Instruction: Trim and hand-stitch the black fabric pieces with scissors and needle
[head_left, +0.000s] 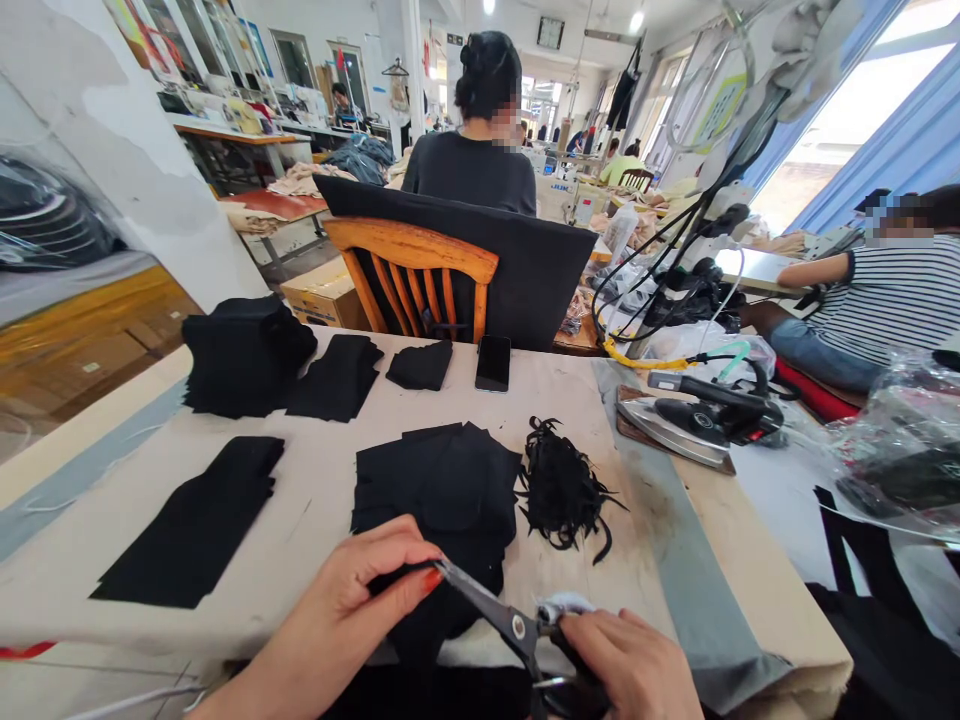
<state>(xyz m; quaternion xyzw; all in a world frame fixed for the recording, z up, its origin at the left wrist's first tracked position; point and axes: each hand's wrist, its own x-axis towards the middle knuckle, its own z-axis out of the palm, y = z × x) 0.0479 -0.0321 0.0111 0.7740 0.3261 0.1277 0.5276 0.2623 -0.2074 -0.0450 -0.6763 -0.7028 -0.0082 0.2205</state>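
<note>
Between thumb and fingers, my left hand (360, 590) pinches the edge of a black fabric piece (401, 572). My right hand (630, 660) is closed around the handles of a pair of scissors (517, 626). Their blade tips meet the fabric right at my left fingertips; whether the blades are parted there is hard to see. Just beyond my hands lies a stack of black fabric pieces (442, 480). To its right is a heap of thin black fabric scraps (562, 485).
Black fabric stacks (240, 355) line the table's back left, with another stack (195, 530) nearer. A phone (493, 363) lies at the far edge. A steam iron (690, 415) rests at right, cables above it. A wooden chair (412, 250) and a seated person (476, 160) are beyond.
</note>
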